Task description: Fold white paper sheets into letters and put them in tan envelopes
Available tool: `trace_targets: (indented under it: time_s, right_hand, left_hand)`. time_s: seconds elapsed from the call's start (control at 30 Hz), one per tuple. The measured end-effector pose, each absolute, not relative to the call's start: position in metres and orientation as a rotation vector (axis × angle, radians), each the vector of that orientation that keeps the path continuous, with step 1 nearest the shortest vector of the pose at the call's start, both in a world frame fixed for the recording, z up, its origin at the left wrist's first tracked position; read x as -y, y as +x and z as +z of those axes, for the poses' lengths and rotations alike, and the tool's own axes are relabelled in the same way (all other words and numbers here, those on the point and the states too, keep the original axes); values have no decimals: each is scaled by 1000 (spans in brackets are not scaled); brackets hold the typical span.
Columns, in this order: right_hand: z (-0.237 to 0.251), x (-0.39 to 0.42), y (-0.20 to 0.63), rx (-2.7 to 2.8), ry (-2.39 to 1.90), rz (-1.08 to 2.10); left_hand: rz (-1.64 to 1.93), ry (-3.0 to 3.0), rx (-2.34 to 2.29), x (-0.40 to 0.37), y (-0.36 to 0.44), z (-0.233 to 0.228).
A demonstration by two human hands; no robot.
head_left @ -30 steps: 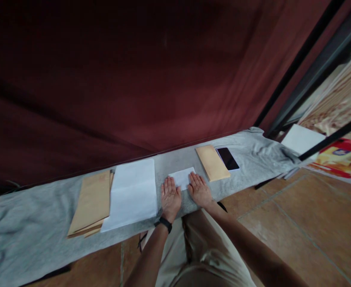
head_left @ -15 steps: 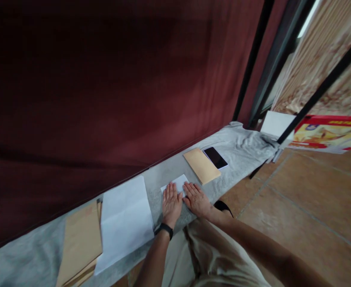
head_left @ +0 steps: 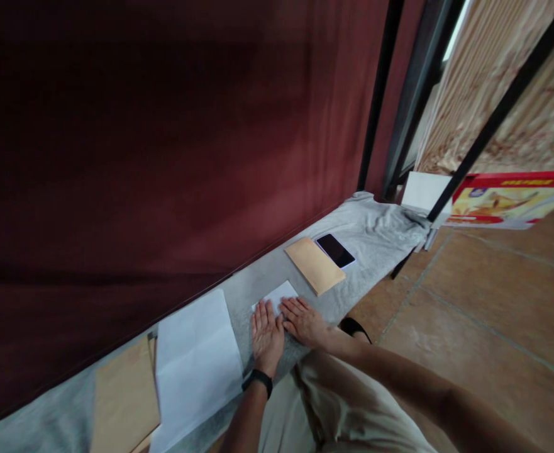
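A small piece of folded white paper (head_left: 279, 296) lies on the grey cloth, partly covered by both hands. My left hand (head_left: 267, 333), with a dark band at its wrist, rests flat on the paper's left part, fingers stretched out. My right hand (head_left: 304, 321) lies flat on its lower right part, fingers extended and close to the left hand. Just beyond to the right is a stack of brown envelopes (head_left: 315, 265), with a phone (head_left: 336, 250) beside it, its screen dark. Larger white sheets (head_left: 196, 365) with a crease lie left of my hands.
More brown envelopes (head_left: 124, 396) lie at the far left of the narrow cloth-covered bench (head_left: 375, 229). A dark red curtain (head_left: 187, 157) hangs along its back edge. At right, a black pole (head_left: 498, 113) slants up near a red and yellow box (head_left: 507, 201) above the tiled floor (head_left: 470, 308).
My right hand has shifted slightly left and down along the paper, closer to the left hand. Both hands stay flat on it. The whole view has shifted a little.
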State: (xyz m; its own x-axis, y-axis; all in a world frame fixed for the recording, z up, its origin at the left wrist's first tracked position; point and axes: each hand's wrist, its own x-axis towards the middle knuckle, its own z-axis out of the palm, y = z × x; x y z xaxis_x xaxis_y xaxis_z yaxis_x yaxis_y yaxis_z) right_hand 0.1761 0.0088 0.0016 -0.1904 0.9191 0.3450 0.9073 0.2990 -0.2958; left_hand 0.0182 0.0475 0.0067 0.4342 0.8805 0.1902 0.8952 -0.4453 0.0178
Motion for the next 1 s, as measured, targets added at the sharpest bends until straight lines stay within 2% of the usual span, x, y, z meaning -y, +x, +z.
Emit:
trace_targets:
  time_s: [0.37,0.6,1.0]
  right_hand:
    - [-9,5,183,1913,-1768,-116]
    - [-5,8,178,1854,-1812,-79]
    - [-8,1,188,1785,-1766,40]
  left_hand:
    - [-231,-2559,1572,-42,15,8]
    - [80,-2618,1510,-40,39,33]
    - [99,-2668,1505,-45,69,57]
